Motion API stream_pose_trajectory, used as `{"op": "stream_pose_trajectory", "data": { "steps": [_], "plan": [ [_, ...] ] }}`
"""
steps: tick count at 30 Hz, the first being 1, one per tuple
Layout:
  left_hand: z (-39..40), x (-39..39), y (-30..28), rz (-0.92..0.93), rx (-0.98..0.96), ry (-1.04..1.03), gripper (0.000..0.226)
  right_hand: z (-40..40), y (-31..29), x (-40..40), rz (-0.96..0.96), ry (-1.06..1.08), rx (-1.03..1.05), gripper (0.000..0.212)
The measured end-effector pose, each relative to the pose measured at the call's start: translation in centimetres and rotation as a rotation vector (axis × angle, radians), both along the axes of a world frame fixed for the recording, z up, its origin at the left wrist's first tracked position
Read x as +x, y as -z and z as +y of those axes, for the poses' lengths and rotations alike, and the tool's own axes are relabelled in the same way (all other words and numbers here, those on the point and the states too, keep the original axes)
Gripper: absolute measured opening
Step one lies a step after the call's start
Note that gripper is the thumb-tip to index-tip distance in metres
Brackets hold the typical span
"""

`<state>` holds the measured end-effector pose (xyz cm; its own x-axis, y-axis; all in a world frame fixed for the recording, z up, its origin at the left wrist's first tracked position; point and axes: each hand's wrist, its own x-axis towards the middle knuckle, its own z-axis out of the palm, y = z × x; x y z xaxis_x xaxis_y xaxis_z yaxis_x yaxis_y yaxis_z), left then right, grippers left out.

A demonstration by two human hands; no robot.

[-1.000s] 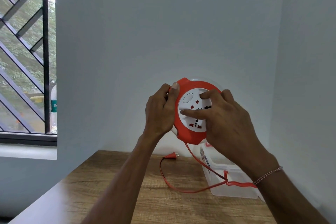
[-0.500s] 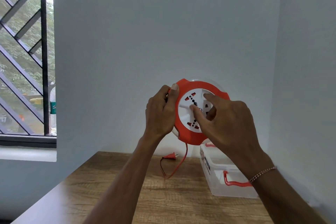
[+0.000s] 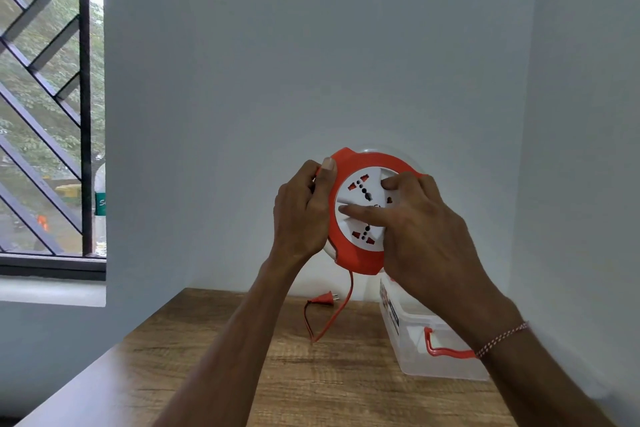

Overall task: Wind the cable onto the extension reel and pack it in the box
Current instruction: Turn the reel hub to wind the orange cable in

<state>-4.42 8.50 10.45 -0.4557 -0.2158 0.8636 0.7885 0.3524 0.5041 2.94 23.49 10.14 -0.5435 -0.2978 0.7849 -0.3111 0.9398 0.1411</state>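
Extension reel [image 3: 360, 218]: light, rigid | left hand [image 3: 303, 215] grips rim | right hand [image 3: 415, 229] fingers press hub, uncurled | cable [image 3: 332, 319]: limp, guide it

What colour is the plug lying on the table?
The plug is orange-red, like its cable. The head view shows it best.

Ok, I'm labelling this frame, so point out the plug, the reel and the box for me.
plug [image 3: 325, 299]: head view, on its orange body.
reel [image 3: 358, 258]: head view, on the lower orange rim.
box [image 3: 408, 340]: head view, on its clear near wall.
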Motion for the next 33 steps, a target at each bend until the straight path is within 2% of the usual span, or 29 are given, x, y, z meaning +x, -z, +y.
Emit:
{"op": "stream_pose_trajectory", "data": {
  "steps": [8, 13, 15, 18, 24, 28, 33],
  "plan": [
    [0.1, -0.1, 0.1, 0.018, -0.025, -0.023, 0.046, 0.7, 0.8, -0.5, 0.172, -0.020, -0.137, 0.060],
    [0.2, -0.3, 0.2, 0.005, -0.028, -0.025, 0.041, 0.3, 0.4, -0.8, 0.102, -0.018, -0.304, 0.077],
    [0.2, -0.3, 0.2, 0.001, -0.018, -0.021, 0.038, 0.3, 0.3, -0.8, 0.101, -0.036, -0.302, 0.077],
    [0.0, -0.3, 0.1, -0.012, 0.003, -0.010, 0.036, 0.5, 0.3, -0.8, 0.170, -0.039, -0.225, 0.067],
    [-0.6, -0.3, -0.1, -0.015, 0.044, -0.017, 0.042, 1.4, -0.4, -1.1, 0.305, -0.178, -0.113, 0.034],
    [-0.5, -0.1, -0.2, -0.015, 0.036, 0.000, 0.039, 0.6, 0.0, -0.7, 0.100, -0.123, 0.059, 0.060],
    [0.0, 0.2, -0.1, -0.005, -0.006, -0.018, 0.044, 0.3, 0.3, -0.4, 0.129, -0.013, 0.052, 0.068]
  ]
}}
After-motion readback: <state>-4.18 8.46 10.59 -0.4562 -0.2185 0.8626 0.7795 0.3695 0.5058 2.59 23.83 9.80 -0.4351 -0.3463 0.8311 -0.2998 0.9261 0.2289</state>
